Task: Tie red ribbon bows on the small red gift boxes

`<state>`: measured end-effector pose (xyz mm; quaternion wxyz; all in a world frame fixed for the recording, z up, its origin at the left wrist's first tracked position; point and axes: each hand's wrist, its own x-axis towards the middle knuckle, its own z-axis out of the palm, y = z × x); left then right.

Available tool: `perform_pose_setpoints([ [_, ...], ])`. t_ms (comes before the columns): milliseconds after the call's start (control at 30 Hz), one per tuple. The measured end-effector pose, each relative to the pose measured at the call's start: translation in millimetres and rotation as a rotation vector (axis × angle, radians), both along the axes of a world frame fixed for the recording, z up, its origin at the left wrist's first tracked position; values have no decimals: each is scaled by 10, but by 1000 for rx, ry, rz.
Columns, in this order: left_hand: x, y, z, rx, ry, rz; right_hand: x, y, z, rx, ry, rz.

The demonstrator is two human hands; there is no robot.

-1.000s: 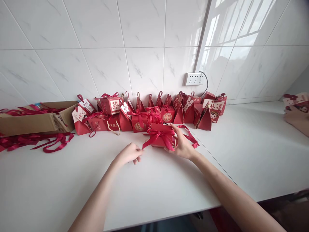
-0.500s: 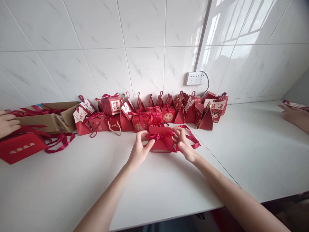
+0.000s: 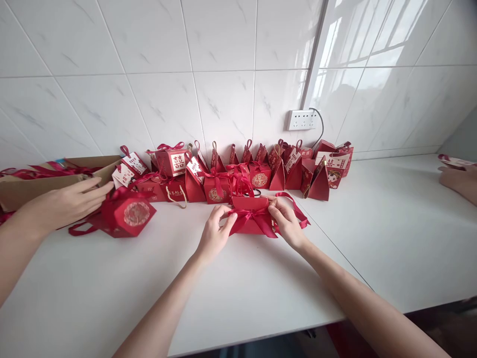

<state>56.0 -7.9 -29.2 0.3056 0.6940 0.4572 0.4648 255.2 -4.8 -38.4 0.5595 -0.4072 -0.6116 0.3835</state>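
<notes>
A small red gift box [image 3: 248, 228] stands on the white table in front of me, its top flap raised. A dark red satin ribbon [image 3: 253, 215] is tied in a bow across its front. My left hand [image 3: 216, 228] pinches the bow's left side between thumb and fingers. On the other side, my right hand [image 3: 287, 223] closes thumb and fingertips on the bow's right side. A loose length of ribbon [image 3: 298, 211] trails onto the table beyond my right hand. The box's lower front is partly covered by the ribbon tails.
Several finished-looking red gift boxes [image 3: 261, 176] line the tiled wall. At left, another person's hand [image 3: 70, 201] is beside a red box with a gold emblem [image 3: 130, 219] and a cardboard carton [image 3: 108, 169]. Another hand [image 3: 460, 179] shows at far right. A power strip [image 3: 301, 120] is wall-mounted.
My right fingers have closed on the bow, which now spreads wider and lower across the box front. The other person's hand at left has come rightward, where a red box now lies tilted.
</notes>
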Motion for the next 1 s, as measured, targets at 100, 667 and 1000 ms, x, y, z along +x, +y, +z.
perform_pose_setpoints([
  [100,-6,10,11,-3,-5,12,6,5,2,-3,-21,-2],
  [667,50,7,-81,324,9,202,30,92,-254,352,-431,125],
  [1000,141,-104,-150,955,380,202,-82,66,-291,591,-424,-22],
])
